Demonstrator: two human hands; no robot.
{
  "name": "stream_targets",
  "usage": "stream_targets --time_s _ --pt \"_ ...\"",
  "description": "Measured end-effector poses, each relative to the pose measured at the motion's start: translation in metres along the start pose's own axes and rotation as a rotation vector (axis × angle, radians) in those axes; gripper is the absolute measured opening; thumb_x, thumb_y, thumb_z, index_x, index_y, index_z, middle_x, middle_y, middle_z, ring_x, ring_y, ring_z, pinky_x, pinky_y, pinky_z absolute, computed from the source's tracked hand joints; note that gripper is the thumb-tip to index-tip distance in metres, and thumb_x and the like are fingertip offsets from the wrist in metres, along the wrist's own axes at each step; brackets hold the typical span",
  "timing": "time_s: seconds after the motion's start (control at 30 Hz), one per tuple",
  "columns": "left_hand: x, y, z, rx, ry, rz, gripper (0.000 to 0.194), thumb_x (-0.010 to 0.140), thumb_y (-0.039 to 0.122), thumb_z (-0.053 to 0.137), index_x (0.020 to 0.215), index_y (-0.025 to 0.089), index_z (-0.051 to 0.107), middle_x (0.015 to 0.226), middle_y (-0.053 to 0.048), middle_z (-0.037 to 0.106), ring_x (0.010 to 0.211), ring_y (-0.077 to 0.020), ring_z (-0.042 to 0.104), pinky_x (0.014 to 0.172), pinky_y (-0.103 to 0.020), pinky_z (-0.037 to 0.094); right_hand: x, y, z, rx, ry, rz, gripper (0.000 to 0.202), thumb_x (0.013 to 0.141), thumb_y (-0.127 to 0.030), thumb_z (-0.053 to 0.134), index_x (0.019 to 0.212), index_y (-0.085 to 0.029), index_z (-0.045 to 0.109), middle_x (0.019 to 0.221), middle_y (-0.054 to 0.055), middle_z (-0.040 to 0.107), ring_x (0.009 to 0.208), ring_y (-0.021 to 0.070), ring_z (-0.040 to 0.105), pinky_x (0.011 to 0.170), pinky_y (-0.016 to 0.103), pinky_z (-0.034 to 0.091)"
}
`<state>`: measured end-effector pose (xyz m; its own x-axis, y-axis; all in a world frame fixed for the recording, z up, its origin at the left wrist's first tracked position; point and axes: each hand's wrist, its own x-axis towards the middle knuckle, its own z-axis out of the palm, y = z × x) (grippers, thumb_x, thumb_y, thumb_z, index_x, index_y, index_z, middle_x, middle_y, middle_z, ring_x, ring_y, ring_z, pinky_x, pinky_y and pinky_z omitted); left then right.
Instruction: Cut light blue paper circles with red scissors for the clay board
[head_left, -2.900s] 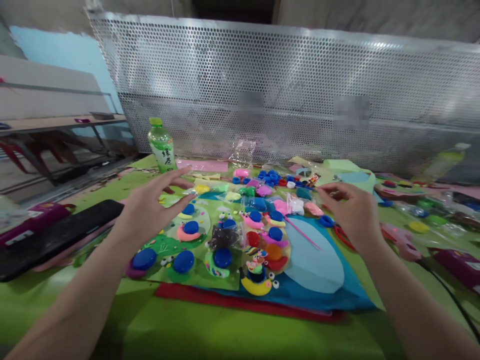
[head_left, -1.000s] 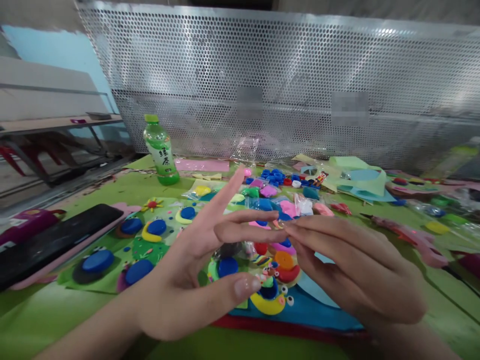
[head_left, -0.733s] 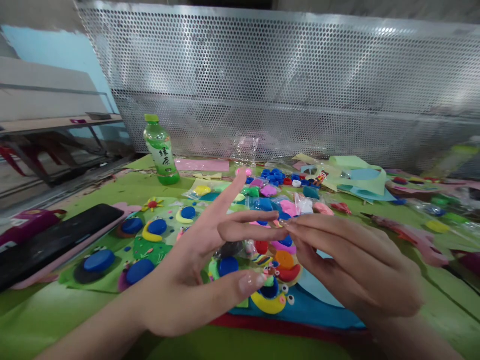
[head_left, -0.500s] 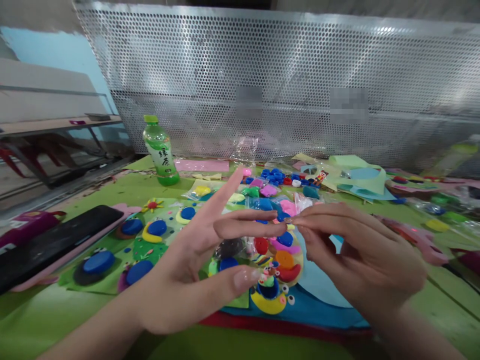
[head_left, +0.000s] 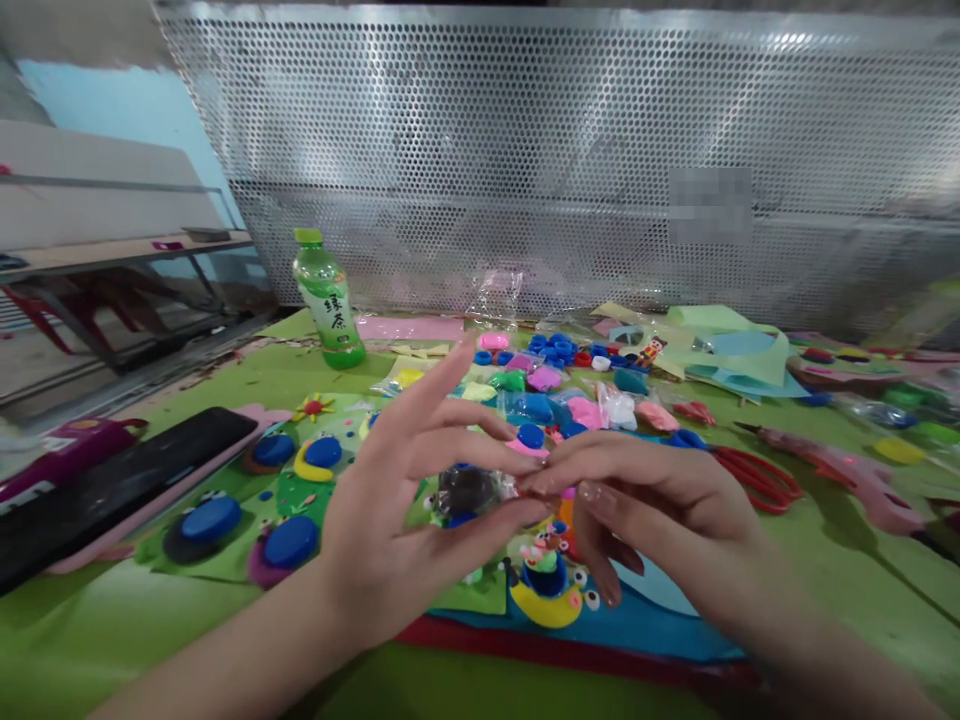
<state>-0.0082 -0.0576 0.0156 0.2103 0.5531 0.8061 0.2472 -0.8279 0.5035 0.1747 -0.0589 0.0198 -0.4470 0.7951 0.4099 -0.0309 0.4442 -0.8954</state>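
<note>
My left hand (head_left: 420,510) is raised over the craft pieces, its index finger pointing up and its thumb and middle finger curved toward my right hand (head_left: 660,510). The fingertips of both hands meet near the middle; anything between them is too small to make out. Below them sits a yellow clay snail (head_left: 551,608) with a blue cap and googly eyes, on blue felt (head_left: 645,635). To the left, blue caps with clay trim (head_left: 211,518) lie on a green sheet. A dark clay bag (head_left: 469,490) is partly behind my left hand.
A green tea bottle (head_left: 330,310) stands at the back left. Bagged clay and blue caps (head_left: 551,350) lie toward the metal mesh. Red-handled scissors (head_left: 757,480) and a pink glue gun (head_left: 862,480) are at right, a black phone-like object (head_left: 127,490) at left.
My right hand has moved left and its fingers now meet my left hand's fingertips lower down. My left thumb has moved up toward them. The scissors have come into view.
</note>
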Motion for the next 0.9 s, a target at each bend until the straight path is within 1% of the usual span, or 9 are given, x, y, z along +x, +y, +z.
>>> stream_targets --time_s 0.07,0.17,0.3,0.37,0.47,0.57,0.67,0.77,0.9 --pt "-0.001 0.000 0.000 0.002 0.033 -0.003 0.074 0.072 0.016 0.069 0.134 0.035 0.033 0.073 0.004 0.068 0.081 -0.0197 0.062 0.080 -0.040 0.051 0.001 0.001 0.001 -0.008 -0.014 0.020 0.024 0.083 -0.011 0.046 0.087 -0.020 0.067 0.076 0.001 0.064 0.037 0.0039 0.055 0.035 0.014 0.041" --pt "-0.001 0.001 0.000 0.033 0.062 -0.022 0.075 0.072 0.015 0.069 0.133 0.037 0.033 0.081 0.003 0.069 0.080 -0.0196 0.062 0.079 -0.041 0.052 0.002 0.003 0.001 0.016 -0.017 0.057 0.021 0.082 -0.012 0.047 0.090 -0.019 0.066 0.069 -0.001 0.061 0.037 0.0045 0.054 0.035 0.014 0.041" --pt "-0.001 0.000 -0.001 0.052 0.053 -0.022 0.073 0.073 0.014 0.067 0.132 0.040 0.034 0.092 0.002 0.068 0.080 -0.0194 0.062 0.079 -0.042 0.052 0.002 0.004 0.002 0.081 -0.011 0.096 0.018 0.081 -0.013 0.050 0.090 -0.018 0.065 0.076 0.000 0.059 0.040 0.0042 0.055 0.036 0.014 0.042" --pt "-0.002 -0.002 -0.001 0.066 0.022 -0.003 0.063 0.073 0.012 0.066 0.124 0.042 0.044 0.098 0.003 0.067 0.079 -0.0183 0.062 0.078 -0.040 0.052 0.002 0.004 0.002 0.111 -0.021 0.112 0.016 0.080 -0.015 0.052 0.089 -0.019 0.064 0.079 0.001 0.059 0.041 0.0045 0.055 0.037 0.015 0.043" --pt "-0.002 -0.005 -0.001 0.112 -0.003 0.023 0.043 0.071 0.010 0.067 0.104 0.037 0.060 0.099 0.004 0.066 0.078 -0.0174 0.062 0.076 -0.038 0.052 0.003 0.006 0.003 0.139 -0.030 0.144 0.014 0.077 -0.019 0.056 0.089 -0.019 0.065 0.074 0.000 0.059 0.041 0.0049 0.054 0.038 0.017 0.044" --pt "-0.001 -0.005 -0.003 0.215 -0.004 0.050 0.028 0.072 0.013 0.066 0.092 0.033 0.064 0.094 0.003 0.067 0.074 -0.0170 0.061 0.073 -0.037 0.052 0.004 0.009 0.002 0.176 -0.038 0.207 0.014 0.077 -0.021 0.059 0.089 -0.018 0.066 0.058 -0.003 0.056 0.040 0.0058 0.053 0.038 0.015 0.042" --pt "0.003 0.001 -0.006 0.390 -0.033 0.157 0.025 0.073 0.015 0.065 0.092 0.032 0.064 0.084 0.004 0.068 0.062 -0.0135 0.059 0.068 -0.034 0.049 0.004 0.013 -0.002 0.269 -0.119 0.303 0.017 0.080 -0.025 0.057 0.091 -0.018 0.067 0.048 -0.004 0.055 0.038 0.0059 0.052 0.036 0.014 0.034" --pt "0.007 0.008 -0.010 0.466 -0.038 0.252 0.031 0.073 0.010 0.063 0.096 0.031 0.063 0.071 0.007 0.067 0.058 -0.0121 0.057 0.076 -0.032 0.049 0.006 0.015 -0.008 0.402 -0.180 0.349 0.020 0.081 -0.026 0.055 0.091 -0.017 0.069 0.045 -0.003 0.055 0.036 0.0059 0.049 0.034 0.014 0.029" --pt "0.010 0.004 -0.013 0.441 0.051 0.247 0.024 0.074 0.007 0.061 0.086 0.028 0.063 0.068 0.009 0.066 0.061 -0.0110 0.059 0.092 -0.031 0.045 0.011 0.014 -0.013 0.444 -0.091 0.342 0.020 0.077 -0.023 0.056 0.088 -0.015 0.071 0.047 -0.002 0.055 0.039 0.0061 0.047 0.035 0.016 0.030"
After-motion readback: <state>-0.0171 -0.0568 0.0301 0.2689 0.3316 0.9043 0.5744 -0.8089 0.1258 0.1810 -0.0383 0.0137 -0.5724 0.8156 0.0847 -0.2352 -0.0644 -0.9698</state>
